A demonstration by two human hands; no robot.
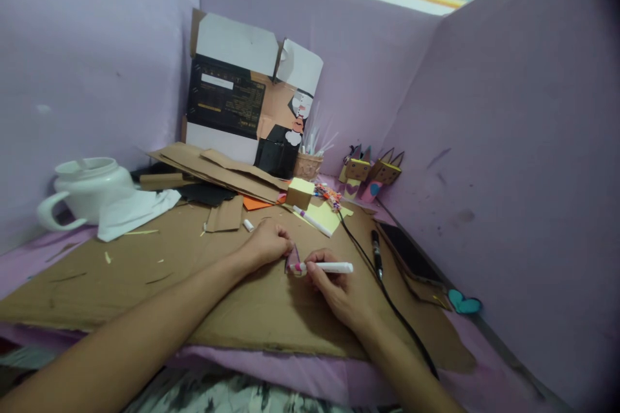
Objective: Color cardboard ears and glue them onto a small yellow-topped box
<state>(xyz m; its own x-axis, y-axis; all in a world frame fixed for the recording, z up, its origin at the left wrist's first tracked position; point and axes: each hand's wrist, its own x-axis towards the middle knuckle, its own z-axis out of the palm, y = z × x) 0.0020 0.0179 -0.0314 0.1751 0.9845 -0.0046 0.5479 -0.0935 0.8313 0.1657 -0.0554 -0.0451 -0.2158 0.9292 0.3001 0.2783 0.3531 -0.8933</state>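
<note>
My right hand (335, 281) grips a white marker (334, 267) with a magenta band, its tip end pointing left. That end meets a small triangular cutout (292, 261) with a purple edge. Pinched by its upper side, the cutout is held between the fingertips of my left hand (269, 242). Both hands are low over a brown cardboard sheet (232, 316). A white marker cap (248, 225) lies just left of my left hand. Beyond the hands, a second white marker (312, 221) with a purple band rests partly on yellow paper (334, 214).
A white teapot (92, 184) with a cloth (138, 211) stands left. Cardboard pieces (217, 171) and a small yellow-topped box (300, 193) are behind. A black cable (361, 246), pen (376, 255) and phone (411, 253) lie right. Eared cardboard figures (357, 171) stand at the back.
</note>
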